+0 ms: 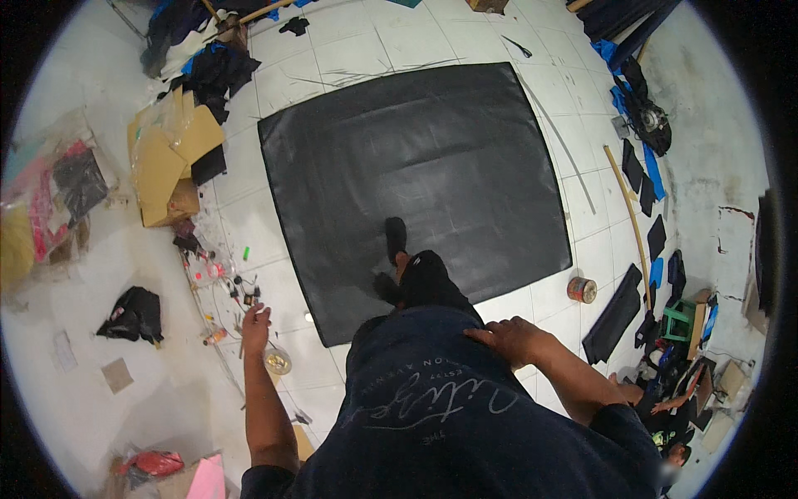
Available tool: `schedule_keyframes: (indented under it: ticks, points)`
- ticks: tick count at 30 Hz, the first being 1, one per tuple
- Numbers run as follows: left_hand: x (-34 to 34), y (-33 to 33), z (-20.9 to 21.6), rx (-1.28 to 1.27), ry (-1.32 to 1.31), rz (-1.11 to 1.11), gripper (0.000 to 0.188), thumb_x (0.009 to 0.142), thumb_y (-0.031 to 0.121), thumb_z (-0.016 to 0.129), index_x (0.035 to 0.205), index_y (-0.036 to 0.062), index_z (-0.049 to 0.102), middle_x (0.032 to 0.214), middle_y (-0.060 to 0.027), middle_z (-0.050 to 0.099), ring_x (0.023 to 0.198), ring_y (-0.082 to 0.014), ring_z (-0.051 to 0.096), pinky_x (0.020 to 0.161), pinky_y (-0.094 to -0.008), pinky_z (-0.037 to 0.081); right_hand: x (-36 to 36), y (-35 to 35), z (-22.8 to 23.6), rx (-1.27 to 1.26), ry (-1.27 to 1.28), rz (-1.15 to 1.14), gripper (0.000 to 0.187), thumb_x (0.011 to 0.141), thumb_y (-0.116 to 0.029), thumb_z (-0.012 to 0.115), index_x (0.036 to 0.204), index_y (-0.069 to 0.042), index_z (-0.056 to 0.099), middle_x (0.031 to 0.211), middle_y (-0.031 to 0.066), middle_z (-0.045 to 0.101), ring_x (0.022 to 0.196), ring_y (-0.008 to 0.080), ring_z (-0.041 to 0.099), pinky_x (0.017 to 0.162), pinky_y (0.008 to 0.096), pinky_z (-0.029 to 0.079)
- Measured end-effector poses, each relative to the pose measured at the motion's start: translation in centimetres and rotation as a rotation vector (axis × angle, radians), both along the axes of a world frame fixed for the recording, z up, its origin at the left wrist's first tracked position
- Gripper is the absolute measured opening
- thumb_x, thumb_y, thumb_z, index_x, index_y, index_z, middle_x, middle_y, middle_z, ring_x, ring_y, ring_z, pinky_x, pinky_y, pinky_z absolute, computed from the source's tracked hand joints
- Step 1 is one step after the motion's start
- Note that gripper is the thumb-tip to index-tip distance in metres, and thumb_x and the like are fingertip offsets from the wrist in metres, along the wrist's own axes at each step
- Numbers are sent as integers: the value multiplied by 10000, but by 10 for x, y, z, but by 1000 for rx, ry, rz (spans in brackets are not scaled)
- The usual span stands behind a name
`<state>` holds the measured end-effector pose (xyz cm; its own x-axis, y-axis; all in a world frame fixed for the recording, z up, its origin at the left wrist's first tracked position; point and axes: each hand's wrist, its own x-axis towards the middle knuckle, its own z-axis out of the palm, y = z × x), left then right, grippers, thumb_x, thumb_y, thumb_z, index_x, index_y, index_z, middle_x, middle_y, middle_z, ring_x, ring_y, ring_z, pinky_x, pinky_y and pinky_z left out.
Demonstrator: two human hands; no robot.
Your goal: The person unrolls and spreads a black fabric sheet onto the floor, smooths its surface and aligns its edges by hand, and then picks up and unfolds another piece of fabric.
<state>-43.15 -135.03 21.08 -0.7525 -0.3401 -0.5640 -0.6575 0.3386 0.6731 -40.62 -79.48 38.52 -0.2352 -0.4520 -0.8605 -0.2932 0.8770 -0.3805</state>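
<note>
A large black sheet (449, 191), leather-like with faint creases, lies spread on the white tiled floor. I stand over its near edge, one dark shoe (396, 237) on it. My left hand (256, 326) hangs beyond the sheet's left edge, fingers loosely bent, with nothing visible in them. Below it on the floor is a round, pale yellow roll or lid (277, 361). My right hand (514, 341) is at the right side of my dark shirt (432, 391). Its fingers reach onto the cloth, and I see no object in it.
An open cardboard box (162, 166) and small clutter line the left. A tin can (582, 289) stands right of the sheet, near a folded black piece (613, 314) and a long wooden stick (629, 224). Scissors (517, 46) lie beyond. Another person (677, 453) sits at the lower right.
</note>
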Motion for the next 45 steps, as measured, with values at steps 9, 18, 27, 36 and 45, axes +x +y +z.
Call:
schedule_keyframes:
  ticks: [9,18,27,36,45]
  points:
    - [-25,11,-53,159,-501,-4,426,854,293,694,1187,47,593,768,-86,660,604,-139,569,543,-295,448,-189,-42,-2,-130,-41,7,1103,584,-194,877,1477,-290,237,1249,174,569,1103,378,593,914,476,492]
    - [-153,-50,-65,216,-470,130,451,853,269,702,1205,14,581,921,-113,670,708,-165,608,640,-317,491,-369,-124,-25,-58,-202,72,1006,618,-323,858,1456,-238,306,1336,164,507,1176,362,545,972,483,457]
    - [-372,-154,-135,-38,-334,-233,428,834,326,689,1148,40,632,885,-151,686,832,-240,655,773,-347,516,-515,-279,-96,-266,187,-454,625,847,-385,675,1356,-86,469,1317,173,523,1214,341,510,1009,455,412]
    - [-633,-127,-303,-115,-144,-485,418,864,293,653,1175,20,596,935,-132,673,878,-279,651,819,-364,505,-575,-401,-356,-383,-158,-644,502,930,-388,586,1265,-17,544,1196,185,609,1090,306,603,933,412,474]
    - [-755,-124,-562,-331,-383,-677,763,827,302,624,1448,-4,304,1467,-224,350,1358,-379,342,1131,-440,291,-621,-407,-438,-178,-573,-1090,506,934,-421,579,1223,-7,555,1088,181,640,988,293,640,852,396,503]
